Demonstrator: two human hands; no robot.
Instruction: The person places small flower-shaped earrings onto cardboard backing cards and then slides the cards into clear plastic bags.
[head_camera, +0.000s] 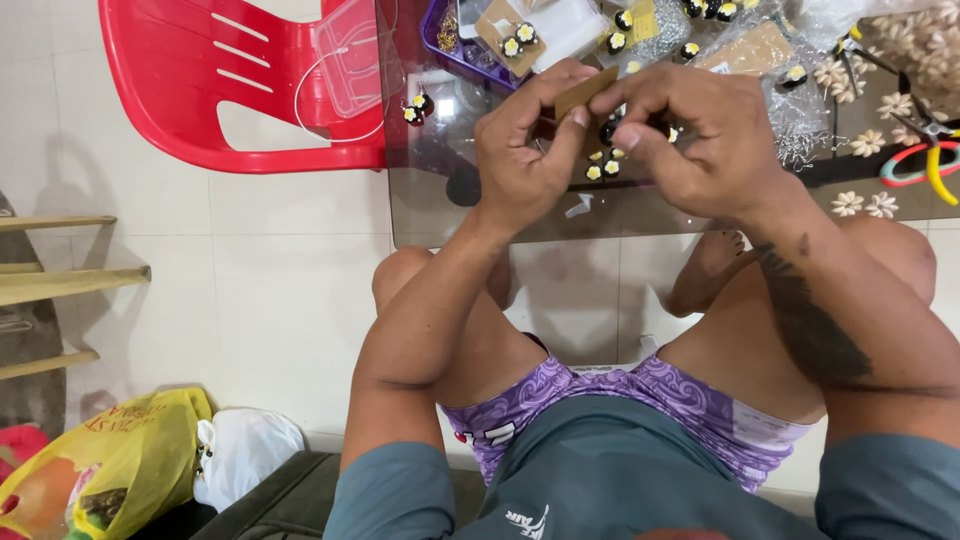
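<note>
My left hand (525, 140) and my right hand (700, 135) meet above a glass table (500, 225). Together they pinch a small tan card (583, 95). A small black earring bead (608, 130) sits between my right fingertips just under the card. A few more small black-and-yellow earrings (600, 168) lie on the glass right below my hands.
A red plastic chair (230, 90) stands left of the table with a clear plastic box (350, 60) on it. A purple tray (460, 45), carded earrings, plastic bags, shell flowers (865, 143) and pliers (925, 165) crowd the tabletop. Yellow and white bags (130, 470) lie on the floor.
</note>
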